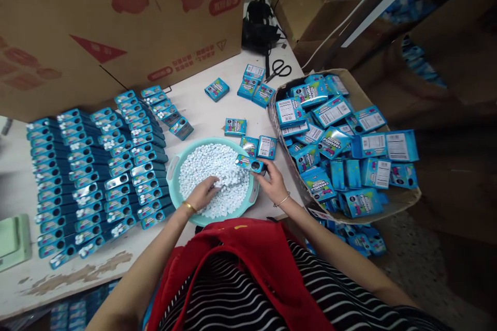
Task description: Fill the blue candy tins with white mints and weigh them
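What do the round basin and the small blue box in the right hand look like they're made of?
Basin: probably moulded plastic, going by its smooth, matt teal rim. Small blue box in the right hand: likely glossy printed card; sharp folded edges, slight sheen.

The left hand's (204,192) fingertips are buried in the white tablets (217,173). Print on the blue boxes (341,150) is too small to read. The green tray (13,240) is cut off by the left edge.
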